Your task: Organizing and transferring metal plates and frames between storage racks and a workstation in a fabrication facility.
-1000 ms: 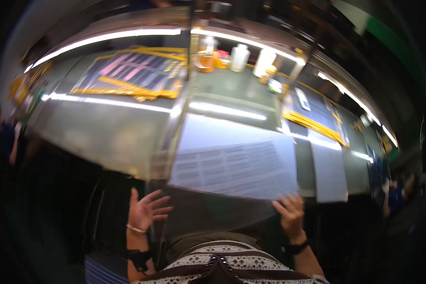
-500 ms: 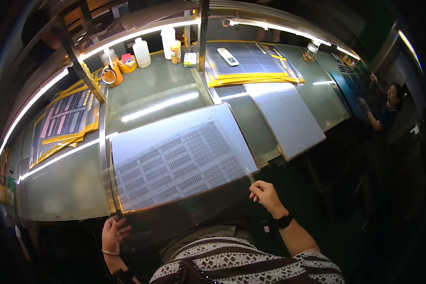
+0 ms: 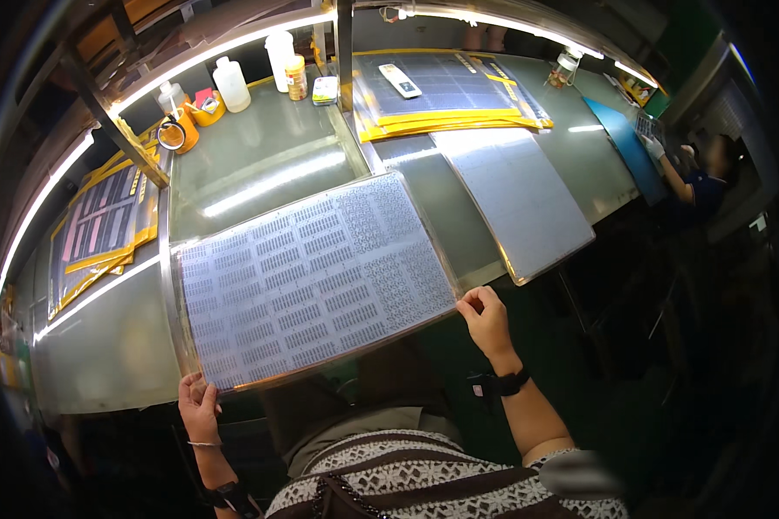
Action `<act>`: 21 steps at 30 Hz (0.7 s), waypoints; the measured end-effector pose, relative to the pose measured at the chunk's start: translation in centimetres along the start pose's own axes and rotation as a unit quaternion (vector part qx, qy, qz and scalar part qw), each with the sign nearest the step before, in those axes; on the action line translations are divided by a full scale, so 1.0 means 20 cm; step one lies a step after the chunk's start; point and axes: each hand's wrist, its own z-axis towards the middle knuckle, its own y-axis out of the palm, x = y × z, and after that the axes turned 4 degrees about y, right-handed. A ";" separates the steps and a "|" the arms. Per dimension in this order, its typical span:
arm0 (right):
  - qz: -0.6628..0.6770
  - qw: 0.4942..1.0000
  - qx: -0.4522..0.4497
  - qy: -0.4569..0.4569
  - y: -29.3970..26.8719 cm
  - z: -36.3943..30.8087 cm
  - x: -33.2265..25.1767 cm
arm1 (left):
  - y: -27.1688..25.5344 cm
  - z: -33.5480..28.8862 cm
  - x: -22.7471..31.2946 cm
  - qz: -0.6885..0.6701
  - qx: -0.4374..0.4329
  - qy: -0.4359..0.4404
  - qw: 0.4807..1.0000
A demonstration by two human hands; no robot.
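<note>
A clear film sheet (image 3: 307,277) printed with dark rows of small marks lies over a pale flat panel that sits at the table's front edge. The film covers nearly the whole panel. My right hand (image 3: 489,324) pinches the film's near right corner between thumb and fingers. My left hand (image 3: 199,411) is closed on the near left corner, with the fingers partly behind the edge. Beside it to the right lies a second pale panel (image 3: 515,203) with no film on it.
Yellow-edged film sheets lie in a stack (image 3: 441,91) at the back, a white handheld device (image 3: 400,80) on top, and in another pile (image 3: 104,225) at left. Bottles (image 3: 232,85) and tape rolls (image 3: 177,134) stand behind. A co-worker (image 3: 705,186) handles a blue panel (image 3: 623,143) at far right.
The film has shifted up and left over the panel and now lines up with it. My left hand, formerly free with spread fingers, has closed on the near left corner.
</note>
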 end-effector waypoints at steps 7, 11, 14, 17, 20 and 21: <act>-0.014 1.000 -0.003 -0.021 0.03 0.02 0.03 | -0.04 0.00 -0.07 0.041 0.033 -0.020 0.998; -0.044 0.998 0.006 -0.051 0.03 0.01 0.00 | -0.03 0.01 -0.08 0.049 0.035 -0.013 0.998; -0.045 0.998 0.008 -0.047 0.03 0.00 0.02 | -0.01 0.00 -0.08 0.034 0.021 0.006 0.999; 0.033 0.995 -0.045 0.083 0.08 0.01 0.02 | -0.04 -0.03 -0.08 0.030 0.038 0.023 0.999; 0.002 0.999 -0.040 -0.009 0.10 0.03 0.05 | -0.02 -0.03 -0.09 0.072 0.088 0.122 0.986; -0.013 0.999 -0.038 -0.001 0.07 0.03 0.04 | 0.03 -0.01 -0.07 0.058 0.111 0.128 0.984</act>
